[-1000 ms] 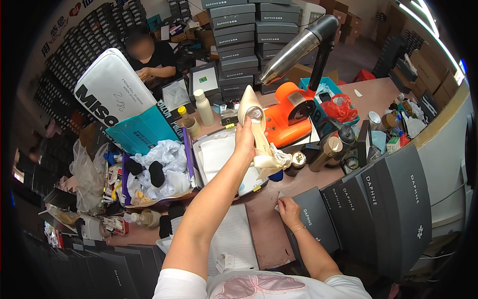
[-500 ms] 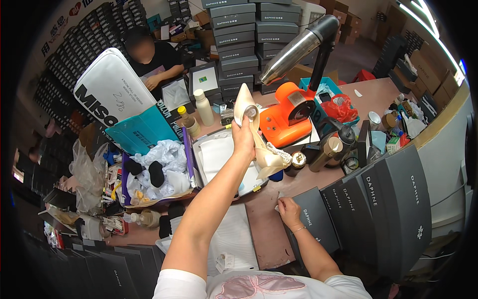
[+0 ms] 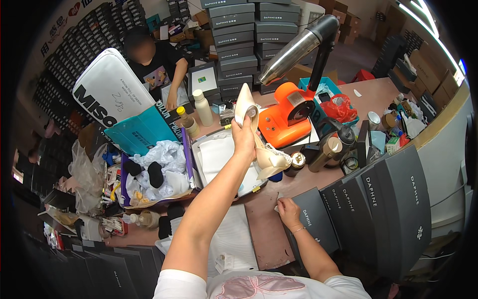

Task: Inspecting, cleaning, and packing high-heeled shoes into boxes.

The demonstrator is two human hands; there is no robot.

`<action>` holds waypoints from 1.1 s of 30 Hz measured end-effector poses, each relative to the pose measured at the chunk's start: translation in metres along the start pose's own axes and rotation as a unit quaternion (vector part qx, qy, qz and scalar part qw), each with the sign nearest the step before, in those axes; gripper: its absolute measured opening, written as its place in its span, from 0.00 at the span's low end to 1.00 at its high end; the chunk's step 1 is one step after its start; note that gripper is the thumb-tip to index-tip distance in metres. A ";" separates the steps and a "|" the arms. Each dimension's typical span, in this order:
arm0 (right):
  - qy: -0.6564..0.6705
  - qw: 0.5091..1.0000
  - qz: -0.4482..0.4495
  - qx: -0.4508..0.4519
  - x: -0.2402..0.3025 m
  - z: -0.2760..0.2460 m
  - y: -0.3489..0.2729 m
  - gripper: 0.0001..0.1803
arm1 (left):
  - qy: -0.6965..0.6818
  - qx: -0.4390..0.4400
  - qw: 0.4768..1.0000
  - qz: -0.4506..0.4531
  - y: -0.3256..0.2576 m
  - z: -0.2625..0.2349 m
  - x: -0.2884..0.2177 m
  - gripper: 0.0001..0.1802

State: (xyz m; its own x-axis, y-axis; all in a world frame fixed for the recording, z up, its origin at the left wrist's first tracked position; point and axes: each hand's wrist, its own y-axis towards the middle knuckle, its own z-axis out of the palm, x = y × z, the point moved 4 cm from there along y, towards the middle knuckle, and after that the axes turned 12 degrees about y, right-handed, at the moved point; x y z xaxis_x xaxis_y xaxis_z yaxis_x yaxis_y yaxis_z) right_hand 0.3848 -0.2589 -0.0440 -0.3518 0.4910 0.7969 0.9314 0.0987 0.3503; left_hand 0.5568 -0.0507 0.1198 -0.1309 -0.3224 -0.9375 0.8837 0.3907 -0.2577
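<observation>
My left hand [image 3: 243, 138] is closed round a cream pointed shoe [image 3: 271, 163], holding it up over the bench with the toe pointing away from me. A fabric bow and a beaded trim show at the shoe's near end. Just beyond and to its right stands an orange machine [image 3: 279, 127] with a metal barrel [image 3: 291, 57] slanting above. My right hand [image 3: 289, 210] is low at the front of the bench, beside a dark grey shoebox [image 3: 316, 219]. Its fingers pinch a small pale scrap, mostly hidden, whose kind I cannot make out.
A purple-edged box [image 3: 191, 162] of crumpled white tissue stands left, beside a tray with a white cloth [image 3: 216, 154]. Bottles [image 3: 203, 108] stand behind. Shoeboxes [image 3: 376, 209] lean at right; a kettle [image 3: 343, 134] stands nearby. Across the bench sits a co-worker [image 3: 159, 65].
The co-worker across the bench has leaned back and lowered an arm toward the boxes, baring the shirt front. My hands and the shoe have hardly moved.
</observation>
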 end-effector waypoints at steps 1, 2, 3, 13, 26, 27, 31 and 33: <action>0.001 1.000 0.001 0.000 0.000 0.000 0.000 0.04 | -0.002 0.000 1.000 -0.005 -0.001 0.001 -0.001 0.17; 0.002 1.000 0.001 0.000 -0.001 0.000 0.000 0.03 | -0.003 0.001 1.000 -0.003 -0.002 0.001 -0.002 0.17; 0.006 1.000 0.004 -0.001 -0.001 0.000 0.000 0.03 | -0.003 0.001 1.000 -0.001 -0.002 0.002 -0.003 0.17; 0.015 1.000 0.013 -0.002 -0.003 0.001 -0.001 0.03 | 0.021 -0.001 1.000 0.009 0.005 0.000 0.002 0.17; 0.011 1.000 0.007 -0.004 -0.002 0.000 -0.001 0.03 | 0.036 -0.016 0.999 0.024 0.012 -0.003 0.009 0.18; 0.012 1.000 0.009 -0.004 -0.002 0.000 -0.001 0.03 | 0.033 -0.014 0.999 0.021 0.009 -0.002 0.008 0.18; 0.016 1.000 0.011 -0.005 -0.002 0.000 0.000 0.03 | 0.010 0.004 1.000 0.004 0.002 -0.001 0.004 0.18; 0.015 1.000 0.009 -0.006 -0.001 0.001 0.000 0.03 | 0.017 0.000 1.000 0.002 0.004 -0.002 0.006 0.18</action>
State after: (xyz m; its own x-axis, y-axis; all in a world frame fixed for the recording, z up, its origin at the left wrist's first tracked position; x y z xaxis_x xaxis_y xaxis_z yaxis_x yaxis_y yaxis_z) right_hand 0.3850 -0.2588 -0.0452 -0.3384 0.4668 0.8171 0.9363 0.0805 0.3418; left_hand 0.5588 -0.0488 0.1125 -0.1414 -0.2914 -0.9461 0.8848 0.3915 -0.2528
